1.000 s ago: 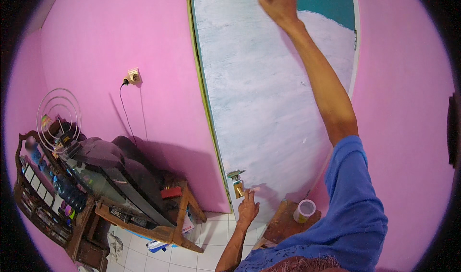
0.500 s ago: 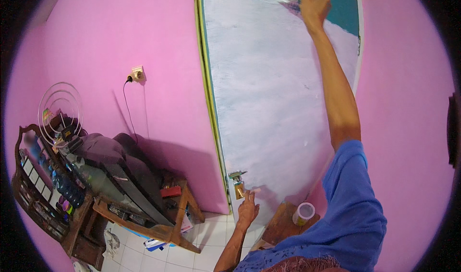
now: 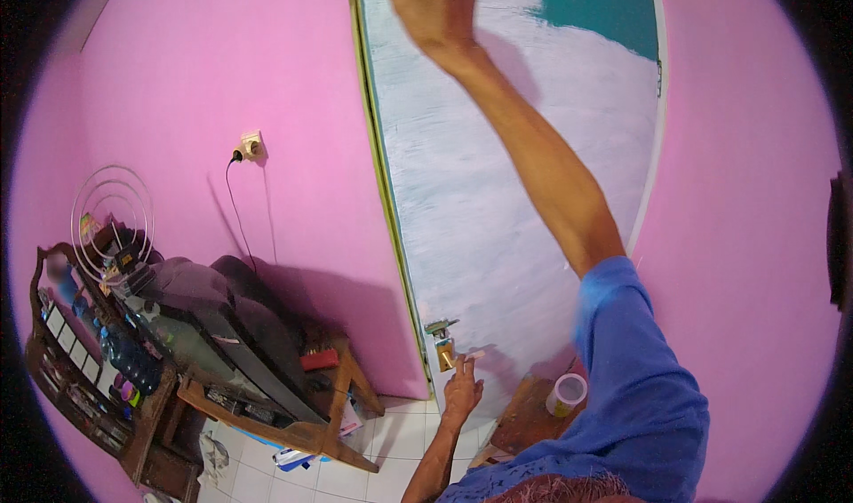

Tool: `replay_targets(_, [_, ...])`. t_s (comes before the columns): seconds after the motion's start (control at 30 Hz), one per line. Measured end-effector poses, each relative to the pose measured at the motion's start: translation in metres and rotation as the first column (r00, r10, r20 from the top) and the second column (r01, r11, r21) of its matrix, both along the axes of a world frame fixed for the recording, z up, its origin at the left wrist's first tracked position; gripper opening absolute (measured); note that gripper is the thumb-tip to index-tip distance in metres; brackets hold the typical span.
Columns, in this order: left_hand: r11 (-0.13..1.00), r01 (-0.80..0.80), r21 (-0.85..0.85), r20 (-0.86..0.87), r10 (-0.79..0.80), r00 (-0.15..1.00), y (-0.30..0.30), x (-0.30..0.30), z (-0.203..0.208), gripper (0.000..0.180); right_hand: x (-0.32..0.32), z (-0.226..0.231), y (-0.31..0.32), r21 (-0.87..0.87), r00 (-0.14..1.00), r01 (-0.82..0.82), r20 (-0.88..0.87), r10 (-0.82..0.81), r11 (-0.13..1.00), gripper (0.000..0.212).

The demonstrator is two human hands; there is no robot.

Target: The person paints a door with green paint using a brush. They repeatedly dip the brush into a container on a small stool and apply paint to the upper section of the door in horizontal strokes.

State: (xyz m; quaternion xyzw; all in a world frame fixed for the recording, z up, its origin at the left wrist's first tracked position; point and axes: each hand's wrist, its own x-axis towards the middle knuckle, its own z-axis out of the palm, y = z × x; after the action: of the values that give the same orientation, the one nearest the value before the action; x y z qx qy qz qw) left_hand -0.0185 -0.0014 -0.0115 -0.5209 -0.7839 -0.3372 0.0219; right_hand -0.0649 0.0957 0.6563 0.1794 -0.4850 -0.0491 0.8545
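My right hand [image 3: 435, 7] is raised to the frame's top edge, closed on a paintbrush. Only a bit of the brush's handle shows now; its head is out of view. Behind this arm stands a door [image 3: 498, 192] coated in streaky white paint, with a teal patch [image 3: 600, 10] at its upper right. Low at the door's left edge, my left hand [image 3: 461, 391] is beside the metal latch and brass lock [image 3: 444, 352]. A short pale stick [image 3: 477, 355], like a cigarette, shows between its fingers.
A wooden stool [image 3: 526, 419] holds a clear plastic tub [image 3: 567, 395] at the door's foot. To the left, a large television [image 3: 240, 325] rests on a wooden stand [image 3: 306, 434]. A mirrored dresser [image 3: 84, 361] stands beyond. A cord [image 3: 233, 201] hangs from the wall socket [image 3: 252, 145].
My right hand has swept left across the top of the door with the paintbrush. White now covers more of the upper door. The left hand stays by the lock.
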Motion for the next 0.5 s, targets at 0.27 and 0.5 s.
replay_targets(0.27, [0.997,0.041,-0.069,0.057,-0.037,0.998,-0.009,0.000,0.023,0.072,0.036,-0.003,0.077,-0.226,0.977,-0.172,0.085,0.195,0.959,0.017])
replay_targets(0.5, [0.998,0.019,-0.054,0.030,-0.018,0.999,-0.007,0.004,0.015,0.072,0.116,-0.018,0.158,-0.466,0.990,0.137,0.077,-0.115,0.874,0.020])
